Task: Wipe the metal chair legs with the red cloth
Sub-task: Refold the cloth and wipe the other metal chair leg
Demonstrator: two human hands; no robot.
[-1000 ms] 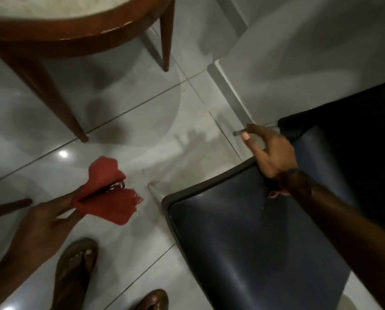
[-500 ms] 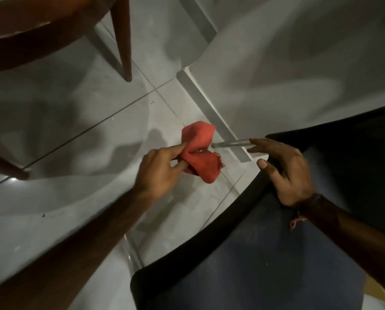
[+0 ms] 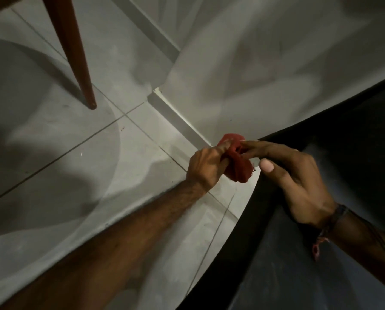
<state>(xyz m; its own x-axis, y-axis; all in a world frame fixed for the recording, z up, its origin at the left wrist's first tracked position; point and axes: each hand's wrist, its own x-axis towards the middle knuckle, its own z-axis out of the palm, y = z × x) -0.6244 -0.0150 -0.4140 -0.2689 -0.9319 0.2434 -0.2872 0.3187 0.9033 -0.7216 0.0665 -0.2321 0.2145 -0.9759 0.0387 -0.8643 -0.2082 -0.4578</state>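
My left hand (image 3: 206,167) pinches the bunched red cloth (image 3: 239,170) and presses it against the corner of the dark chair (image 3: 321,253). The chair is tipped over, its black seat filling the lower right. My right hand (image 3: 298,184) grips the chair at its seat edge, fingers stretched over the top of the cloth and thumb spread below. The metal chair leg lies under the cloth and my fingers, so it is hidden.
A wooden table leg (image 3: 79,63) stands on the grey tiled floor (image 3: 64,142) at the upper left. A white wall (image 3: 265,63) with a skirting corner (image 3: 178,115) runs close behind the chair. A dark bracelet circles my right wrist.
My left hand carried the red cloth from the lower left across to the chair corner and onto the metal leg. My right hand stayed on the chair. The view moved closer.
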